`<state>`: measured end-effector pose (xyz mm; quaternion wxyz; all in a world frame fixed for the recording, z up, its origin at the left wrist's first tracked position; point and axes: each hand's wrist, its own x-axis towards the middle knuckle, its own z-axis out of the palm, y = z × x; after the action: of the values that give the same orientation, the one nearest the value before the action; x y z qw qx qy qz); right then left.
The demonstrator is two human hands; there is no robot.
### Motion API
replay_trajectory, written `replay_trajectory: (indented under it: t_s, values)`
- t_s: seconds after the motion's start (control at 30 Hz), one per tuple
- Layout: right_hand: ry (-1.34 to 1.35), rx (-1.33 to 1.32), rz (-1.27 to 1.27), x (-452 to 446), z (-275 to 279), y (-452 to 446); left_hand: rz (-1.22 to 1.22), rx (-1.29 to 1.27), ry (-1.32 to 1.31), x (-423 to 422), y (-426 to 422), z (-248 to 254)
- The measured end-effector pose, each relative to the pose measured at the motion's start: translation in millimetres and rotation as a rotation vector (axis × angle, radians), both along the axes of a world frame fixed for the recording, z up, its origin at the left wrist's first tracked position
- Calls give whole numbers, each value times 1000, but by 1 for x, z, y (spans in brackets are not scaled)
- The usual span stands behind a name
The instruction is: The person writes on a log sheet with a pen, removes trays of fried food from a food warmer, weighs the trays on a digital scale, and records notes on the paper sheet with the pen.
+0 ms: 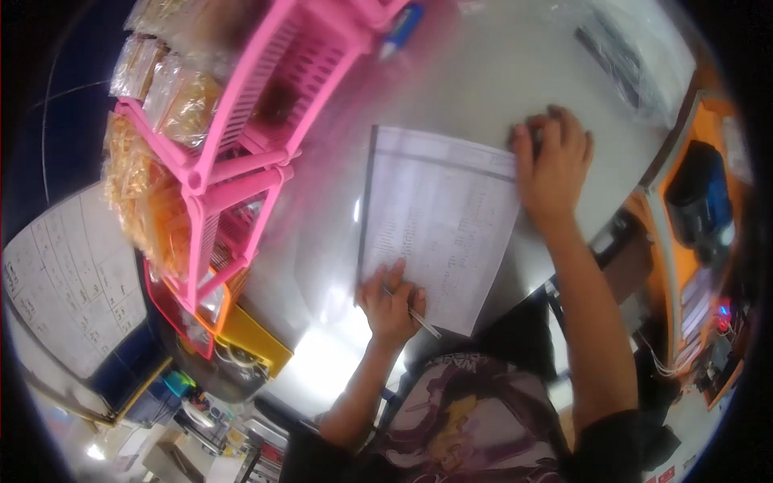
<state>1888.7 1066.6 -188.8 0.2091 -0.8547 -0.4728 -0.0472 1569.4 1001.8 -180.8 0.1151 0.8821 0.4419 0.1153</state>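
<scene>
A white notebook page (443,225) with ruled lines and rows of handwriting lies on the grey table. My left hand (390,310) rests on its lower left part, closed with a slim pen (425,324) between the fingers. The pen points down toward my body. At the upper right edge of the page is my right hand (555,165), its fingers curled onto the table. Something small and dark shows between thumb and forefinger there, too unclear to name.
A pink plastic rack (197,177) stands at the left, with packets of snacks (153,193) beside it. Behind is a blue marker-like object (403,30). Clear plastic wrapping (616,60) lies at the upper right. An orange shelf (656,217) borders the right side; a whiteboard (76,282) is at left.
</scene>
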Motion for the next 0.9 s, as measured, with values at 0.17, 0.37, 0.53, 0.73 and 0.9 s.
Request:
replay_trajectory:
  t_s: [0.17, 0.37, 0.53, 0.73, 0.9]
  values:
    - [33, -36, 0, -1, 9, 2, 10, 46, -28, 0, 2, 0]
    - [72, 35, 24, -2, 17, -6, 38, 131, -111, 1, -6, 3]
    - [121, 158, 84, 3, 15, -14, 422, 267, -123, 6, -53, 14]
    - [35, 354, 259, 46, -51, -20, 1027, 93, -10, 3, -162, -5]
    - [443, 293, 519, 123, -126, 19, 1210, 0, -111, 9, -262, -13]
